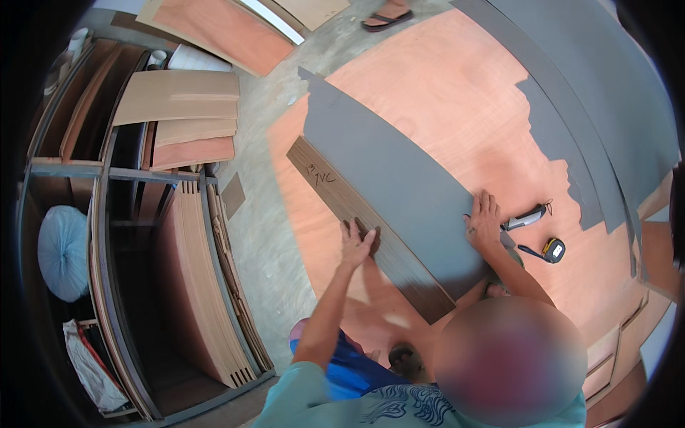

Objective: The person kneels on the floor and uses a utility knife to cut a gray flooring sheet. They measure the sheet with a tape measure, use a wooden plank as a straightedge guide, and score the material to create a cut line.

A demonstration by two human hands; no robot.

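Observation:
My left hand (357, 244) lies with fingers spread on a long brown wood-grain board (428, 292) bearing handwritten dark marks. The board overlaps the left edge of a grey sheet (385, 150), which has a ragged far end. My right hand (482, 222) rests on the sheet's right edge, fingers apart. Just right of that hand, a silver-and-black utility knife (526, 217) and a black-and-yellow tape measure (554, 250) lie on pale pink plywood (421, 64).
A rack (66, 170) holding panels, cardboard and a blue bag (64, 253) stands left. Loose boards (217, 32) lie at the top. More grey sheeting (621, 93) spans the right. Another person's sandalled foot (385, 18) is at the top. A blurred round shape (510, 357) fills the lower right.

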